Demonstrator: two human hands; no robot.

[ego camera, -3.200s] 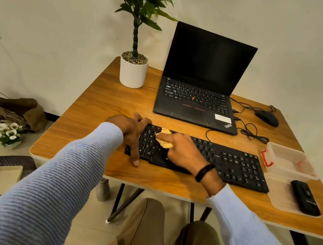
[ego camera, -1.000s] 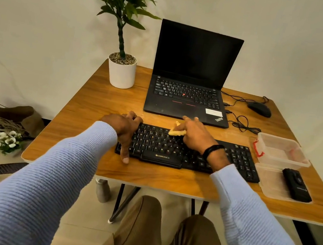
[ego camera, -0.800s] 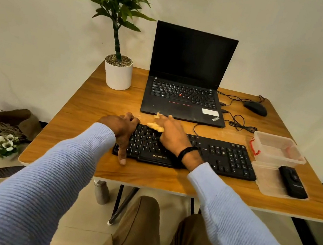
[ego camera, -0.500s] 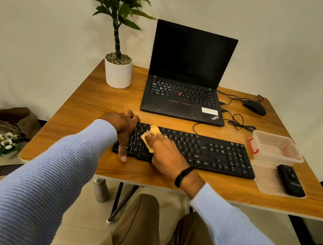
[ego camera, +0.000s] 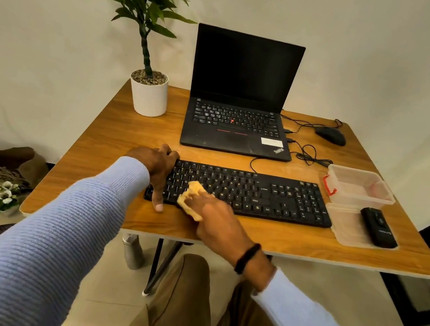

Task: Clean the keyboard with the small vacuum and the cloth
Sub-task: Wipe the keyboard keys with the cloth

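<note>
Keyboard (ego camera: pixel 245 193) — left hand (ego camera: pixel 158 163) fingers clasp its left end; right hand (ego camera: pixel 217 218) fingers grip cloth (ego camera: pixel 190 198) on the keys.

Open table (ego camera: pixel 105 139) left of keyboard (ego camera: pixel 259 195), laptop (ego camera: pixel 236 126) close behind, plastic box (ego camera: pixel 359 187) beside right end

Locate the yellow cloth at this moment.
Head view: the cloth is in the right hand, on the front-left keys of the keyboard, just right of the left hand gripping its end.

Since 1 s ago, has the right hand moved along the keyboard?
Yes. The right hand, holding the cloth, went from the keyboard's far edge near the middle to its near-left corner, beside the left hand.
</note>
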